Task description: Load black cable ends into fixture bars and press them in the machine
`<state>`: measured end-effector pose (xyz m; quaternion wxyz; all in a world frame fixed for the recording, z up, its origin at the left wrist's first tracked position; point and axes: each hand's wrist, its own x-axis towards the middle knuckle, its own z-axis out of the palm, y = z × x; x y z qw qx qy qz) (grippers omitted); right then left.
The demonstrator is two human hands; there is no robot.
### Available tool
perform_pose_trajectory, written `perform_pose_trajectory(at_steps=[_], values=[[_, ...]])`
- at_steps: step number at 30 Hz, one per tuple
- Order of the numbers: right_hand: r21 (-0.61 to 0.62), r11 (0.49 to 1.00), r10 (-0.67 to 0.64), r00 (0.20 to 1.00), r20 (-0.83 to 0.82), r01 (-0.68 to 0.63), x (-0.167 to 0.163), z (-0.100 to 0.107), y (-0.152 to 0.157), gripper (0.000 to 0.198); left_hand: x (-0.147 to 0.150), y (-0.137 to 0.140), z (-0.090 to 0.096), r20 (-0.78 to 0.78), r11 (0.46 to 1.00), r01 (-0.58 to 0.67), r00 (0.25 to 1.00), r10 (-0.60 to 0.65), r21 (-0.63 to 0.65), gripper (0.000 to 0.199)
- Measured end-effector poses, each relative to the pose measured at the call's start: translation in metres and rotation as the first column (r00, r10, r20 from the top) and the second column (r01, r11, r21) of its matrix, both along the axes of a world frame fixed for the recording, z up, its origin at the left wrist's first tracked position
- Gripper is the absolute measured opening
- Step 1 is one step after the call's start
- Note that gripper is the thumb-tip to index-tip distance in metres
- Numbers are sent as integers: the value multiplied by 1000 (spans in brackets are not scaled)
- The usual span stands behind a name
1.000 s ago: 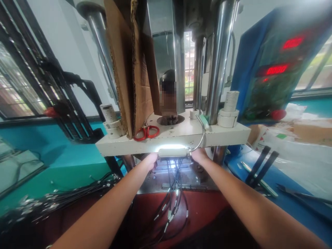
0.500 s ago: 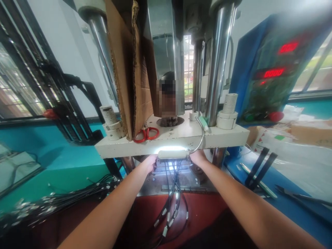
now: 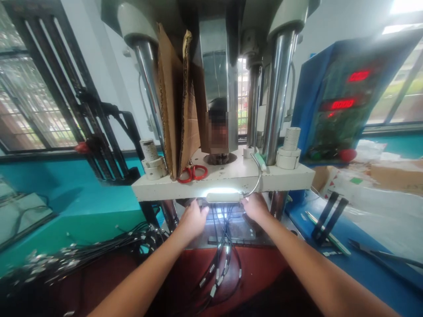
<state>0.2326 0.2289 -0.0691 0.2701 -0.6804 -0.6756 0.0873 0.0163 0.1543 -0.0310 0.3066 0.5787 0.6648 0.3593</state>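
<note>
Several black cables (image 3: 226,237) with pale metallic ends hang out of the lit gap under the press's thick white plate (image 3: 165,188). A glowing strip lamp (image 3: 224,197) sits at the plate's front edge, above the cables. My left hand (image 3: 194,219) is left of the cables at the gap, fingers curled and thumb raised; what they hold is hidden. Right of the lamp, my right hand (image 3: 256,207) is closed low at the plate's edge, and its grasp is hidden too.
Red-handled scissors (image 3: 193,173) and folded cardboard (image 3: 176,114) are on the plate. A bundle of cables (image 3: 109,246) lies at left. Pliers (image 3: 380,253) and a black two-pronged object (image 3: 328,218) are on the blue surface at right, below a control box (image 3: 346,97) with red digits.
My left hand has come back a little towards me, and more of its back and thumb shows. My right hand stays near the same spot. The view has shifted slightly.
</note>
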Motion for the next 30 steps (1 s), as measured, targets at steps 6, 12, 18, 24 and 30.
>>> perform_pose_trajectory(at_steps=[6, 12, 18, 24, 30], values=[[65, 997, 30, 995, 97, -36, -16, 3, -30, 34, -21, -103, -5, -163, 932, 314, 925, -343, -182, 25], [48, 999, 16, 992, 126, -22, -25, 2, -29, 38, -4, -103, -19, 80, 895, 341, 940, -332, -288, 12], [20, 999, 31, 991, 134, -34, -17, 5, -27, 35, 6, -95, -25, 106, 924, 323, 946, -306, -207, 16], [-2, 997, 81, 987, 140, -81, -8, 6, -27, 34, 9, -90, -29, 140, 918, 338, 939, -314, -210, 22], [12, 994, 110, 986, 129, -112, -1, 1, -26, 35, 10, -93, -32, 133, 935, 312, 947, -292, -169, 21]])
